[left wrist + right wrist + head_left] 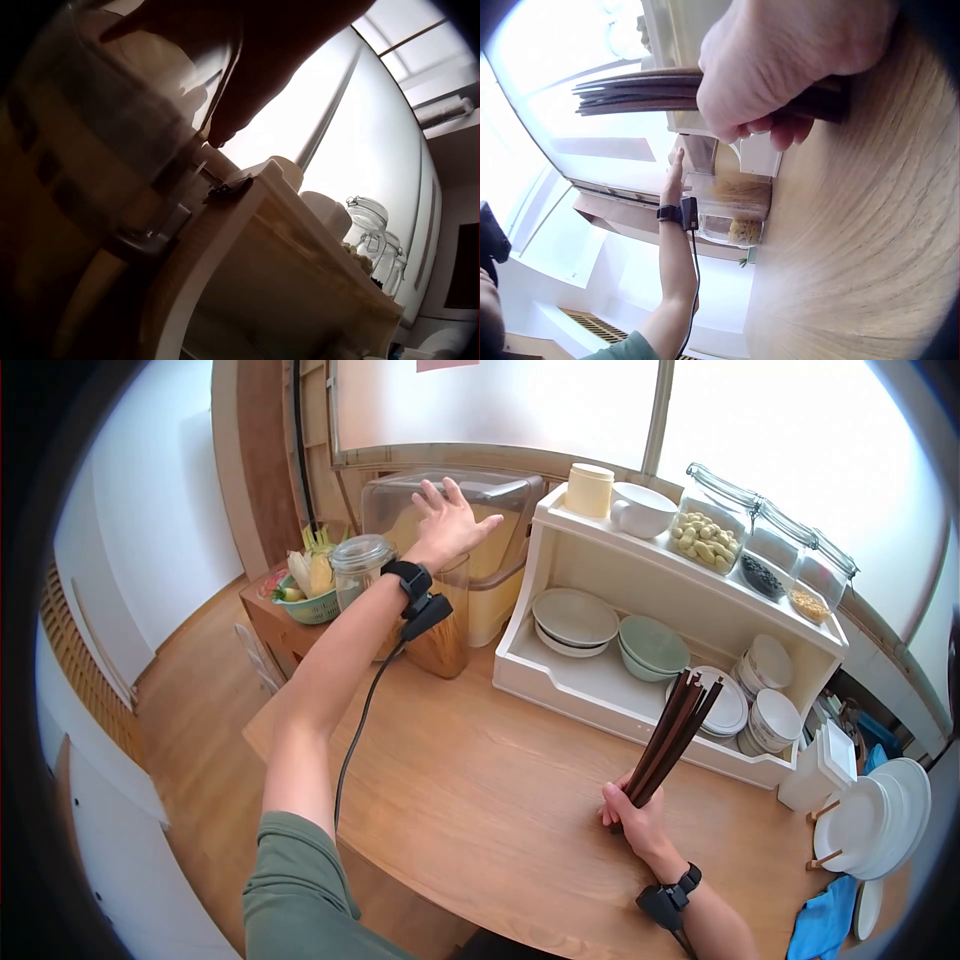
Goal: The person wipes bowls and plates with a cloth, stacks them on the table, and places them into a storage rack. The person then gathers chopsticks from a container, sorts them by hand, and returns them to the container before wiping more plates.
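Observation:
My right hand point(640, 825) grips a bundle of dark brown chopsticks point(676, 732) by its lower part, with the tips pointing up and slightly right. In the right wrist view the fingers curl round the chopsticks point(641, 94), and their lower ends sit close over the wooden table point(870, 195). My left hand point(448, 525) is stretched out to the back left, fingers spread, holding nothing. It overlaps a large bin with a clear brownish lid point(500, 488) in the head view. Below its wrist stands a tall see-through container of spaghetti point(440, 635), partly hidden by the wrist camera.
A white two-tier shelf point(590, 685) bears bowls and plates below, and a mug point(645, 510) and glass jars point(710, 530) above. Plates point(880, 820) stand in a rack at right by a blue cloth point(822, 922). A vegetable basket point(312, 607) sits far left.

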`<state>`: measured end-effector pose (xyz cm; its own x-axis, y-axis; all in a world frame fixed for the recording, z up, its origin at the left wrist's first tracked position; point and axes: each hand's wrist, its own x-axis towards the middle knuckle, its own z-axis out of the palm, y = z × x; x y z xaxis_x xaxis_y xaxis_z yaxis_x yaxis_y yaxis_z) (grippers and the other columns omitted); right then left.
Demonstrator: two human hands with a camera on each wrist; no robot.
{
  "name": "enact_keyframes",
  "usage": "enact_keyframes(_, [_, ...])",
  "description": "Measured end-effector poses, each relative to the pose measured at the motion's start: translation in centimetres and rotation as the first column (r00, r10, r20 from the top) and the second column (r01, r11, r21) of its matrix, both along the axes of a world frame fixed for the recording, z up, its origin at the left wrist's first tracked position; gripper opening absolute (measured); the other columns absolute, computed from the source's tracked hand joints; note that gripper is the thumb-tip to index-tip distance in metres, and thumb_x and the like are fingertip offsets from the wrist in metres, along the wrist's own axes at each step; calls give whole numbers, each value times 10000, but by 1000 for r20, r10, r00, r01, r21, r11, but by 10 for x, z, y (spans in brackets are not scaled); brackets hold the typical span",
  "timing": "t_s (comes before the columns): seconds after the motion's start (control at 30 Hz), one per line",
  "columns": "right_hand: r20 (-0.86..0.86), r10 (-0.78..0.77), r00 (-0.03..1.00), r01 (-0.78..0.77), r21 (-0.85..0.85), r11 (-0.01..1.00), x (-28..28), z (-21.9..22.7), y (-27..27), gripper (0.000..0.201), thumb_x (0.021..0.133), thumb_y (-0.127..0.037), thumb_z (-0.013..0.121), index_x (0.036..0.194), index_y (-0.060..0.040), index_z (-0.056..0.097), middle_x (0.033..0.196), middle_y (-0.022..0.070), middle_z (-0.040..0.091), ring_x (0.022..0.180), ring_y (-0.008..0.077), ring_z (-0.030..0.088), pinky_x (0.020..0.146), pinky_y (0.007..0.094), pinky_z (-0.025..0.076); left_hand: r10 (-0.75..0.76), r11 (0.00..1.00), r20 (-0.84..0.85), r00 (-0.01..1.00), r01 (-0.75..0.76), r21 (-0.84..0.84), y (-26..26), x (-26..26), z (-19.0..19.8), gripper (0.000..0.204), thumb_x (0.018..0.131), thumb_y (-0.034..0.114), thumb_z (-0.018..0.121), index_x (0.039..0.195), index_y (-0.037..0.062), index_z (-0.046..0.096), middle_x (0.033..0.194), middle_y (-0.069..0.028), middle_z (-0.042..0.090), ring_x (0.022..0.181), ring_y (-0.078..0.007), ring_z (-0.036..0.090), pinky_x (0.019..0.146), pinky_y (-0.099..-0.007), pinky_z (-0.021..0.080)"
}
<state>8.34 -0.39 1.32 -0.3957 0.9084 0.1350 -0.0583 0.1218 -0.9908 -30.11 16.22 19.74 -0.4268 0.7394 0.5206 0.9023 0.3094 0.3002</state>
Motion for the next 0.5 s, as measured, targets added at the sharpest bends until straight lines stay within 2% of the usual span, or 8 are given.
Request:
enact_keyframes(0.07, [-17,11,1000,-11,-7,1000,-1,0,-1,176,884,-117,621,765,-11,547,581,28,544,505,107,539,463,250,423,-7,1000,-13,1000,7,15,1,-1,-1,1109,780,676,542,1445,-53,34,1466,-361,35,1348,-554,55,1057,-541,301])
enact_keyframes(0.17, [-45,6,999,-6,-5,1000,-2,2,-2,174,883,-108,620,761,-9,545,577,24,533,503,110,535,466,252,429,-36,999,-12,999,36,11,1,3,4,992,844,554,549,1450,-35,29,1477,-340,16,1352,-546,38,1034,-565,335])
enact_keyframes(0.27, [-59,2,998,-2,-10,1000,-2,2,-1,172,884,-99,617,758,-10,541,570,20,517,498,112,527,469,255,437,-55,998,-24,998,56,17,1,4,4,980,855,552,536,1445,-49,35,1475,-345,21,1345,-559,34,1032,-567,335])
enact_keyframes(0.33, [-12,18,1000,-18,15,1000,-1,0,0,179,881,-134,624,816,-35,489,564,20,480,482,132,508,525,298,485,-46,999,-39,998,46,-1,2,3,5,973,861,551,528,1443,-56,38,1474,-347,20,1343,-564,30,1037,-568,326])
enact_keyframes(0.5, [-15,18,1000,-18,-7,1000,-1,0,1,178,884,-135,621,818,-36,489,565,20,482,485,132,510,530,295,486,-31,999,-103,994,27,-36,22,-7,9,958,873,560,496,1436,-74,50,1468,-357,36,1335,-576,32,1048,-589,291])
